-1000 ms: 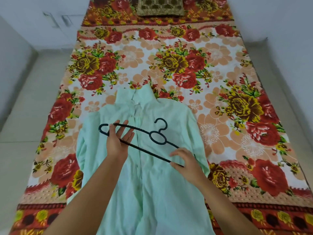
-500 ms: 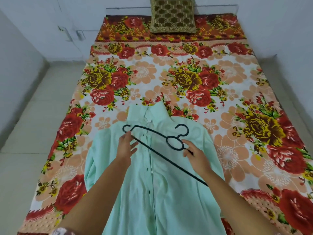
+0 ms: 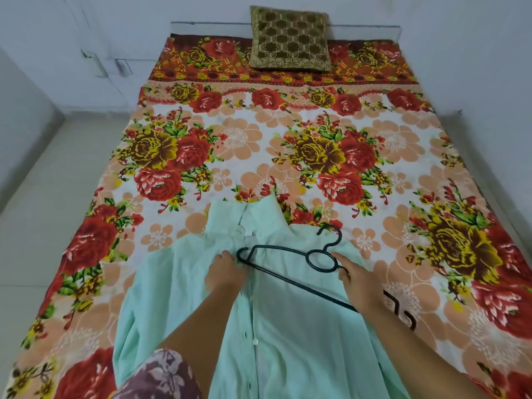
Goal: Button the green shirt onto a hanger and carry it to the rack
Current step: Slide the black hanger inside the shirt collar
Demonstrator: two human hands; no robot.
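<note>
Mint-green shirt (image 3: 302, 341) is laid flat on a floral bedsheet (image 3: 259, 139).
Thin black hanger (image 3: 288, 280) is pinched at its ring by the right hand (image 3: 359, 283); the placket (image 3: 253, 312) is gripped by the left hand (image 3: 227, 272), likely to admit it.

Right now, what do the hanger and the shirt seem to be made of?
The hanger looks like a thin, stiff black rod, plastic or coated metal; which of the two, I cannot tell. The shirt looks like light woven cloth, perhaps cotton, with a matt finish: it creases and folds softly.
</note>
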